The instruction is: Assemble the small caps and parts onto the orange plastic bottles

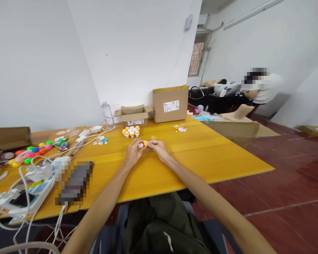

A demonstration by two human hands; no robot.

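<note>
Left hand [133, 154] and right hand [159, 148] meet over the middle of the yellow bench [201, 155], fingers curled inward and pinched from both sides on one small vial [142, 144], white-bodied with an orange cap, held just above the bench surface. Whether the cap is being turned on or off cannot be told at this size. Just beyond the hands stands a tight cluster of like vials [131, 131], orange-capped and upright, which reads as finished pieces; a few loose parts [180, 128] lie well apart to the right, apparently still to be handled. Judged so, the work is partly done, with one piece in hand. Behind the cluster sits a small open carton [134, 115], a larger closed carton [170, 103] beside it, and a water bottle [107, 114] to the left. Coloured round pieces [33, 152] and white cables [29, 180] occupy the left end. Another person [259, 88] works at a separate table far right.
</note>
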